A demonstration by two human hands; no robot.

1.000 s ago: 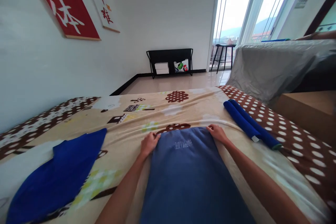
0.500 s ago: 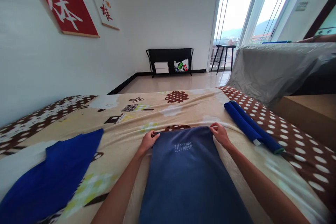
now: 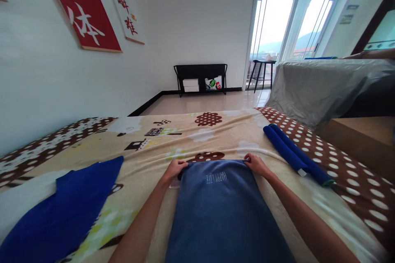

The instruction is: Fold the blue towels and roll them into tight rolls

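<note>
A grey-blue towel (image 3: 222,213) with "HAPPY LIFE" lettering near its far edge lies lengthwise before me on a patterned blanket (image 3: 148,154). My left hand (image 3: 176,170) pinches the far left corner between thumb and fingers. At the far right corner, my right hand (image 3: 257,166) has the same kind of pinch. Between the two hands the far edge is stretched nearly straight. The near end of the towel runs out of view at the bottom.
A bright blue cloth (image 3: 68,209) is spread at the left. Rolled blue cloth (image 3: 293,154) lies at the right. Beyond are a low black rack (image 3: 200,70), a stool (image 3: 263,63), a plastic-covered surface (image 3: 296,86) and a cardboard box (image 3: 364,135). Another person's arm (image 3: 373,54) rests at far right.
The towel's far edge has come slightly toward me with both hands, uncovering more of the brown dotted print behind it. My view has tilted up a little.
</note>
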